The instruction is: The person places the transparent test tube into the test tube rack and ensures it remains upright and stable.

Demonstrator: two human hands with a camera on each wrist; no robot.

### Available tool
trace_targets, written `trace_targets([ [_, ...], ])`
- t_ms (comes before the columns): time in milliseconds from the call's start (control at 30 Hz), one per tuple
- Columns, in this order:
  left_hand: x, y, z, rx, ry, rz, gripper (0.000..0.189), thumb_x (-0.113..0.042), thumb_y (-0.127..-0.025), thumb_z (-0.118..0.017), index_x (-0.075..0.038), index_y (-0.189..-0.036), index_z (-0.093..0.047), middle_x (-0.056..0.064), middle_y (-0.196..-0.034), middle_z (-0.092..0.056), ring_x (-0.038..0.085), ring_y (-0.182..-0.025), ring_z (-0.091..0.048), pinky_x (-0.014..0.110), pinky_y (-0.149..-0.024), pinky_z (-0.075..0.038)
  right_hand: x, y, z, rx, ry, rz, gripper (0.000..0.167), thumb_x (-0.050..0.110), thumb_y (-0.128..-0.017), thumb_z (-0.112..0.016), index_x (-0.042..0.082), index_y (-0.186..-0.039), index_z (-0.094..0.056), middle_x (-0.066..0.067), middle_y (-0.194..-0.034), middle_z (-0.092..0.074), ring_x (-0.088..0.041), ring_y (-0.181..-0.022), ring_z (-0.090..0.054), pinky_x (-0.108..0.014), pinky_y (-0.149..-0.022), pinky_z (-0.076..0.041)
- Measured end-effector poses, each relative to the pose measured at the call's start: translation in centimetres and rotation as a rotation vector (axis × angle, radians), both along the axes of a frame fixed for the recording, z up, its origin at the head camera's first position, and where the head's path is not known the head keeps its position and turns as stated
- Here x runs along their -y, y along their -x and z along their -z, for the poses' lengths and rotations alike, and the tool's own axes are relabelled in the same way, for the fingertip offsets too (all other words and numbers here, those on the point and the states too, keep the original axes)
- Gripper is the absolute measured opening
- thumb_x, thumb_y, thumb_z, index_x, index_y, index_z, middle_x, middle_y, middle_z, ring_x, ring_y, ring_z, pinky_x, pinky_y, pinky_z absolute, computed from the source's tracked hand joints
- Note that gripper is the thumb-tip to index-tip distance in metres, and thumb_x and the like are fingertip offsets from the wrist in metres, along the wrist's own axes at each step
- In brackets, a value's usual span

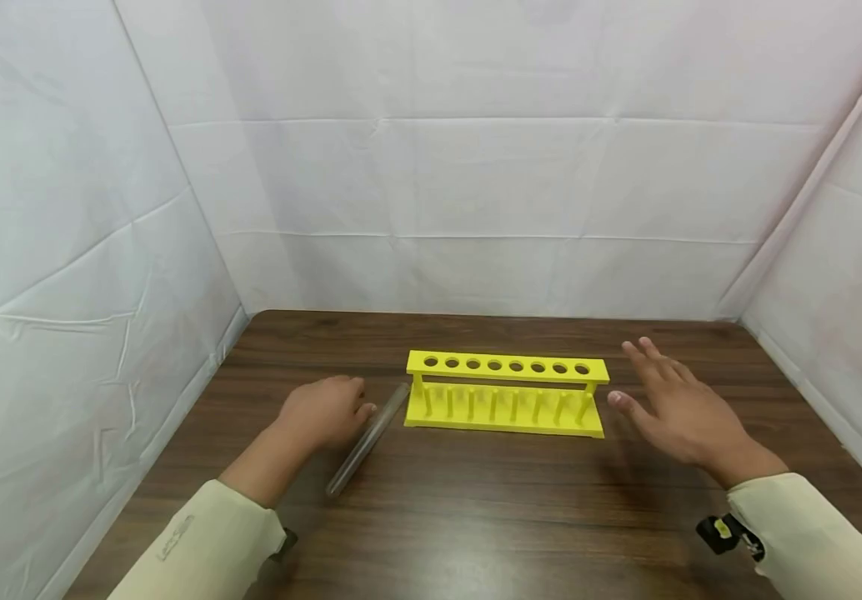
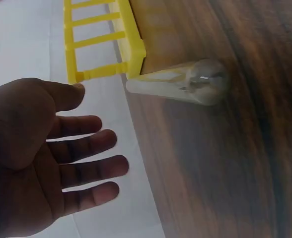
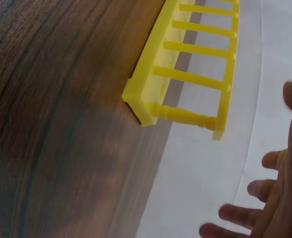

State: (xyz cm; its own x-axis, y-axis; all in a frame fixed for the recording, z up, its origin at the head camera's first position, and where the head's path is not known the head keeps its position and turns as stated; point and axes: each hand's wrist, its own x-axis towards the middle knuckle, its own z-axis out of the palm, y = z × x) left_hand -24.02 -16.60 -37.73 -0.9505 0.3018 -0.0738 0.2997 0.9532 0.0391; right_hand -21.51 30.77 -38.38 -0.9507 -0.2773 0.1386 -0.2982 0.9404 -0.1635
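A yellow test tube rack point(image 1: 506, 365) stands upright on the table, its row of holes bare of tubes. Left of it lies a clear glass test tube point(image 1: 368, 442), slanting with one end near the rack's left corner; the left wrist view shows the tube point(image 2: 178, 83) lying on the wood. My left hand point(image 1: 326, 410) hovers just left of the tube with its fingers loosely bent and nothing in its grasp. Off the rack's right end, my right hand point(image 1: 682, 412) is spread with straight fingers, holding nothing; the thumb points toward the rack.
The dark wooden table point(image 1: 476, 517) has white cloth walls point(image 1: 491, 183) at its back and both sides. A small black device point(image 1: 724, 533) is strapped at the right wrist, under the sleeve.
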Motion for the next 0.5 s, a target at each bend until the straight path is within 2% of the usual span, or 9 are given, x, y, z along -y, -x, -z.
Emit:
trace_targets([
  [133,0.5,-0.2,0.6,0.015,0.018,-0.005,0.043,-0.035,-0.104,-0.058,-0.003,-0.132,-0.063,0.014,-0.124,-0.068,0.033,-0.113,-0.065,0.054,-0.088,-0.054,0.3,-0.1,0.2,0.0,-0.004,-0.014,0.074,0.054,-0.109,-0.034,0.013,-0.166,-0.01,-0.021,-0.168,-0.011,-0.063,-0.136,-0.032,-0.075,-0.092,-0.04],
  [233,0.8,-0.5,1.0,0.028,0.003,-0.006,0.043,-0.035,-0.104,-0.059,-0.001,-0.13,-0.063,0.016,-0.124,-0.067,0.035,-0.114,-0.065,0.054,-0.09,-0.053,0.5,-0.1,0.3,0.002,-0.012,-0.019,0.07,0.052,-0.109,-0.033,0.014,-0.166,-0.013,-0.02,-0.168,-0.016,-0.062,-0.136,-0.034,-0.074,-0.089,-0.043],
  [400,1.0,-0.9,1.5,0.036,-0.015,0.004,0.045,-0.034,-0.103,-0.06,0.002,-0.129,-0.063,0.019,-0.127,-0.065,0.038,-0.118,-0.062,0.054,-0.095,-0.051,0.7,-0.1,0.7,-0.001,-0.03,-0.04,0.066,0.047,-0.11,-0.035,0.014,-0.165,-0.019,-0.019,-0.167,-0.02,-0.061,-0.136,-0.035,-0.074,-0.094,-0.04],
  [500,1.1,-1.0,1.7,0.043,-0.011,0.01,0.044,-0.033,-0.103,-0.061,0.002,-0.128,-0.063,0.02,-0.125,-0.066,0.038,-0.116,-0.063,0.054,-0.093,-0.052,0.9,-0.1,0.8,-0.004,-0.038,-0.05,0.066,0.046,-0.11,-0.036,0.011,-0.164,-0.022,-0.019,-0.167,-0.022,-0.06,-0.137,-0.034,-0.073,-0.099,-0.038],
])
